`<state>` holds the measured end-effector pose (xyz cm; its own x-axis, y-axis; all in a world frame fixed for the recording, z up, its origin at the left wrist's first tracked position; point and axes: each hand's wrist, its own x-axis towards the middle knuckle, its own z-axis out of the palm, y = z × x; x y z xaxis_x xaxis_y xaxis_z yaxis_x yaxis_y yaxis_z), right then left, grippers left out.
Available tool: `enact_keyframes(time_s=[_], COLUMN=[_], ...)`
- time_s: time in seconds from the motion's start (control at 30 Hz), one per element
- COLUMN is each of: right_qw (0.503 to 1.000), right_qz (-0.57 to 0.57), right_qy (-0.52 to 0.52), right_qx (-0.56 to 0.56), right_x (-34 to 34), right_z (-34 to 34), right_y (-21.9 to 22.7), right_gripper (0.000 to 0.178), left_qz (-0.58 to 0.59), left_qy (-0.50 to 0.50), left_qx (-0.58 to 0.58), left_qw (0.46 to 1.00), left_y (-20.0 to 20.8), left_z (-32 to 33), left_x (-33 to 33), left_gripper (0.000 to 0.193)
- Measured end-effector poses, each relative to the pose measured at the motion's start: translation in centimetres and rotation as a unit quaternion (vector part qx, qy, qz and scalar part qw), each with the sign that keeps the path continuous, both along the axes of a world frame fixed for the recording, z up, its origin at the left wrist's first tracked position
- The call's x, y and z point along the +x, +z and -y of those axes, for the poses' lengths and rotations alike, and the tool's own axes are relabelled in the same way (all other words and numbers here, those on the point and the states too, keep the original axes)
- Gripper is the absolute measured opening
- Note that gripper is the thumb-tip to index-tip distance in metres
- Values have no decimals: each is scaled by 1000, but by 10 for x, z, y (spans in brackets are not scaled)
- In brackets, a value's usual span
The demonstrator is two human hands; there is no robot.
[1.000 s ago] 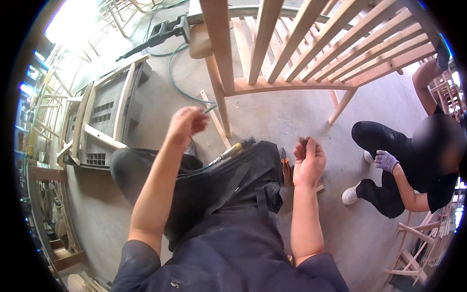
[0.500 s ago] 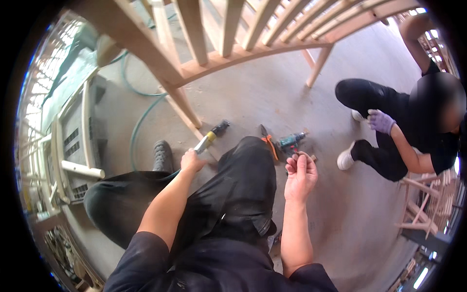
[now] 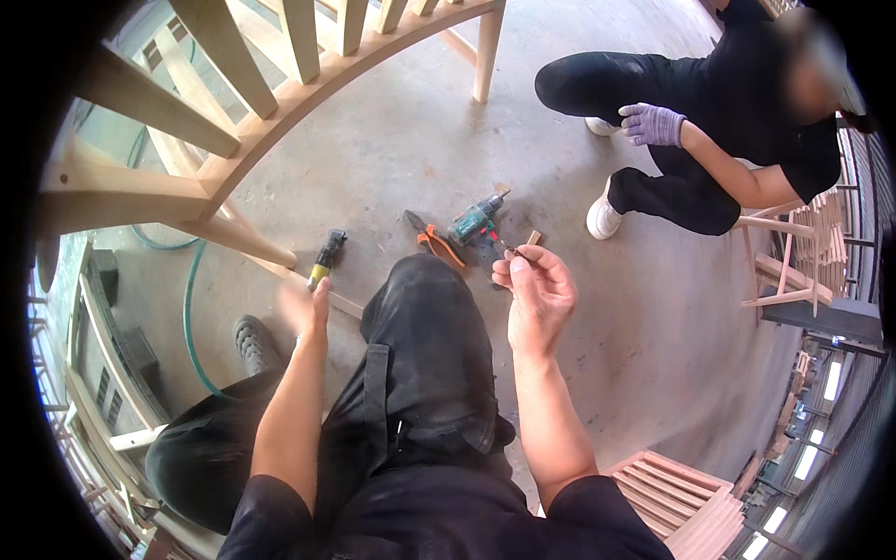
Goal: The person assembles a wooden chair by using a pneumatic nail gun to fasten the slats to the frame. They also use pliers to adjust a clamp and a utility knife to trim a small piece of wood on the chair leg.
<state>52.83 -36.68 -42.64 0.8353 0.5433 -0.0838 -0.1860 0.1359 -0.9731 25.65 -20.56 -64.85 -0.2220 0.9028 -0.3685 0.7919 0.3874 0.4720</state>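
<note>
My left hand (image 3: 305, 304) is closed round the grip of a yellow and black right-angle power tool (image 3: 325, 261), its dark head pointing away from me. The fingers are partly blurred. In front of my right knee, my right hand (image 3: 541, 301) pinches a small, thin dark metal piece (image 3: 507, 247) between thumb and fingertips; it looks like a screw or bit, too small to tell. Beyond that hand, a teal cordless drill (image 3: 474, 222) lies on the floor. Beside it are pliers with orange handles (image 3: 441, 245) and a small wood block (image 3: 534, 238).
A slatted wooden furniture frame (image 3: 308, 89) stands ahead on the left, one leg near the tool. A teal hose (image 3: 190, 313) curves along the floor. At the right another person (image 3: 686, 140) crouches, wearing a purple glove. Slatted wooden pieces (image 3: 667, 490) are stacked behind my right arm.
The view has swung right, so the frame, floor tools and co-worker appear farther left. My left hand still grips the tool; my right still pinches the small piece, now more visible.
</note>
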Motion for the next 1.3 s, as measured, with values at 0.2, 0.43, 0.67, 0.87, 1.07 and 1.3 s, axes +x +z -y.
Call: enact_keyframes(time_s=[0.2,0.43,0.67,0.87,1.07,1.3], right_qw=[1000,998,998,997,996,986], right_qz=[20,24,-4,-18,-31,116], right_qy=[-3,19,34,58,62,29], right_qx=[-4,62,-45,-43,57,116], right_x=[0,-4,-17,-16,-16,-7], right_z=[-2,13,25,14,-26,-27], right_y=[2,-13,-19,-17,-9,42], right_gripper=[13,7,14,19,21,22], left_qz=[62,-27,4,225,341,446], left_qy=[-105,-146,-130,-42,-155,-301], left_qx=[237,10,-98,-156,-189,-238], left_qw=[964,989,987,961,908,809], left_y=[35,-5,-35,6,168,261], left_z=[-28,-28,-2,-1,-6,24], left_x=[42,-11,-41,-22,31,66], left_gripper=[75,81,70,48,63,61])
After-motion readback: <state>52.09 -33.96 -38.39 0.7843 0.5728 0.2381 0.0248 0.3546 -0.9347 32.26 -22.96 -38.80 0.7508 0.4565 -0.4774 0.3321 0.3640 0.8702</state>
